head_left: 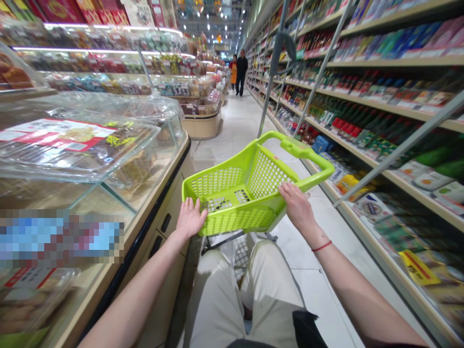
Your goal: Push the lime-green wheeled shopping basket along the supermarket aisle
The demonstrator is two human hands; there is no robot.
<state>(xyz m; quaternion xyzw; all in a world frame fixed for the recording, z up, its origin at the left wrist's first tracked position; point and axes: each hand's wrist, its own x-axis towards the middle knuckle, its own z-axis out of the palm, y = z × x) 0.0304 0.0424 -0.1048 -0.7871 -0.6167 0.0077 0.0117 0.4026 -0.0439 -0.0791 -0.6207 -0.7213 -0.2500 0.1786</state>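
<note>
A lime-green plastic mesh shopping basket [237,191] on a wheeled frame stands right in front of me, tilted with its long handle [308,154] reaching away to the right. My left hand [191,218] lies on the basket's near left rim, fingers spread. My right hand [295,205] curls over its right rim. A red string bracelet [322,246] circles my right wrist. Nothing shows inside the basket. My beige trousers [246,290] fill the space below it and hide part of the wheeled frame.
A glass counter [145,203] with clear plastic-lidded trays [79,145] runs along the left. Tall shelves [380,106] of packaged goods line the right, with metal poles [275,67] rising beyond the basket. Two people [237,72] stand far down the tiled aisle [235,121].
</note>
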